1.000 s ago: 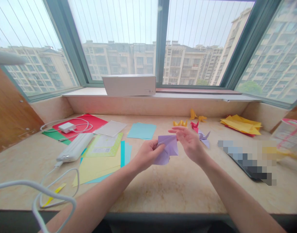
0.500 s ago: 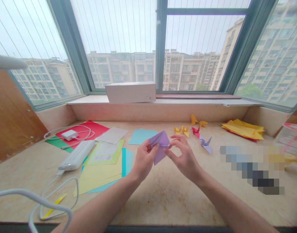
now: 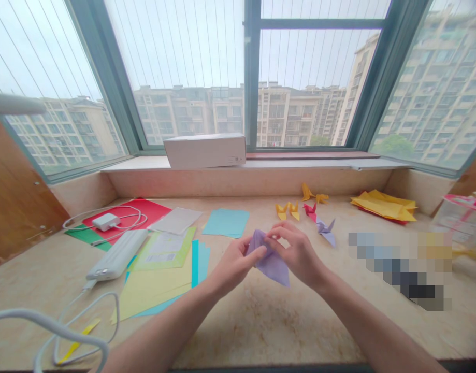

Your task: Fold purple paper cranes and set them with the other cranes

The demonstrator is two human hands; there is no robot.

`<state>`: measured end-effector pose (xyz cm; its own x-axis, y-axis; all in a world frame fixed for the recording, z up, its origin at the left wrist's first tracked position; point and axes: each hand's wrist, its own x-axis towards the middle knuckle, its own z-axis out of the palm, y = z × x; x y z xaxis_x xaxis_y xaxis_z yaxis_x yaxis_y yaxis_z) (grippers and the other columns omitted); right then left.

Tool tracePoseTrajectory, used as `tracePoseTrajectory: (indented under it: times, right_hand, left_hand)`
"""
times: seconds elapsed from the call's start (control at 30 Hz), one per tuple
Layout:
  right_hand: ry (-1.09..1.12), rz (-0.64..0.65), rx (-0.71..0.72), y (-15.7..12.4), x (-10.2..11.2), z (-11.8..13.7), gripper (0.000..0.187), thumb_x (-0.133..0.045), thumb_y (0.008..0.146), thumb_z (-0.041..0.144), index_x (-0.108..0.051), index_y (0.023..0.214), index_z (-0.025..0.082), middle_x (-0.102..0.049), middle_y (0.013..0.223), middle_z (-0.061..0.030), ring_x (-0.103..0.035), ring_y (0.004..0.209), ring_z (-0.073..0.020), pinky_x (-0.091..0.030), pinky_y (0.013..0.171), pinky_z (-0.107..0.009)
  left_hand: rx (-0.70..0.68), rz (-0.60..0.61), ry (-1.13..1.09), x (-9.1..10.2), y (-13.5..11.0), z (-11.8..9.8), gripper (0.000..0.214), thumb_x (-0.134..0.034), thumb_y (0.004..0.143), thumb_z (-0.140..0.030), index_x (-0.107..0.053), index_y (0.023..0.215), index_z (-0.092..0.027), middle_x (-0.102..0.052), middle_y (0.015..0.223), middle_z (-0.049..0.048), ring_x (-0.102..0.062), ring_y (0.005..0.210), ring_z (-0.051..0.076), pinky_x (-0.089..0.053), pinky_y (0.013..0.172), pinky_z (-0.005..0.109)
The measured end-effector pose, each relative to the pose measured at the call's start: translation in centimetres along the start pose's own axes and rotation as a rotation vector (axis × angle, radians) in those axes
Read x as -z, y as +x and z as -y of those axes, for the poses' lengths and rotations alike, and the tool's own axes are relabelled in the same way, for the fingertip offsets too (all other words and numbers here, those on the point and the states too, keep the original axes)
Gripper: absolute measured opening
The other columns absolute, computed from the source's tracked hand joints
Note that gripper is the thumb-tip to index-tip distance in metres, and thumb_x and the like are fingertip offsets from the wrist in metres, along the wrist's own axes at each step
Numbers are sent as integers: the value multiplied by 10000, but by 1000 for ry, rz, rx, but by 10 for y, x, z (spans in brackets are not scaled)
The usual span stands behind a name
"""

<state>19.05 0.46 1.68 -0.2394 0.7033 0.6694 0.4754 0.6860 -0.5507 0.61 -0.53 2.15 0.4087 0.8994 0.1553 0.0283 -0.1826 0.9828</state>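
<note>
A folded purple paper is held just above the marble desk, between both hands. My left hand pinches its left upper part with thumb and fingers closed. From the right, my right hand grips the top of the paper, its fingers curled over the fold. A pointed flap of the paper hangs down toward the desk below my right hand.
Several small folded paper cranes stand behind the hands. Sheets of coloured paper lie to the left with a white power bank, charger and cables. A yellow paper stack is at right. A white box sits on the sill.
The purple paper has been turned and lowered, so its point now hangs down instead of standing up. Both hands closed in on it and sank toward the desk.
</note>
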Motion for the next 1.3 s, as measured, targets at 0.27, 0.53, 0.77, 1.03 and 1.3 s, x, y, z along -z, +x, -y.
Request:
tracePoseTrajectory:
  times: [0.27, 0.53, 0.77, 1.03, 1.3]
  right_hand:
    - [-17, 60, -143, -4, -4, 6, 184, -645, 849, 210, -662, 1032, 217, -670, 919, -54, -619, 781, -202, -505, 719, -352]
    - [323, 93, -387, -10, -27, 1, 308, -606, 828, 182, -536, 1126, 219, -698, 930, -29, -661, 664, -156, -516, 602, -281]
    - [194, -48, -184, -2, -6, -9, 238, -520, 881, 143, -718, 989, 221, -743, 933, -55, -704, 826, -203, -556, 714, -315]
    - [77, -14, 154, 1, 14, -10, 312, -511, 932, 113, -758, 1069, 245, -717, 1081, -82, -686, 970, -202, -569, 799, -311]
    - [144, -28, 112, 2, 13, -9, 264, -534, 916, 136, -755, 1008, 246, -648, 1077, -89, -643, 990, -215, -532, 802, -337]
  left_hand:
    - [-50, -170, 28, 1, 5, 7, 272, -642, 879, -389, -735, 957, -145, -727, 892, 49, -622, 789, 181, -464, 715, 252]
    - [-94, -432, -104, 4, 11, 14, 227, -691, 815, -336, -686, 887, -121, -694, 752, 26, -614, 699, 148, -474, 655, 234]
    - [-23, -351, -302, 3, 10, 11, 236, -738, 760, -298, -598, 872, -145, -666, 683, -6, -588, 603, 110, -463, 577, 199]
    - [-90, -111, -388, 6, 2, 4, 701, -721, 822, -280, -401, 1445, -293, -706, 954, 19, -652, 783, 139, -535, 751, 276]
    - [-174, -123, -85, 4, 1, 3, 357, -634, 904, -433, -690, 1142, -172, -699, 1011, 84, -628, 845, 173, -504, 706, 245]
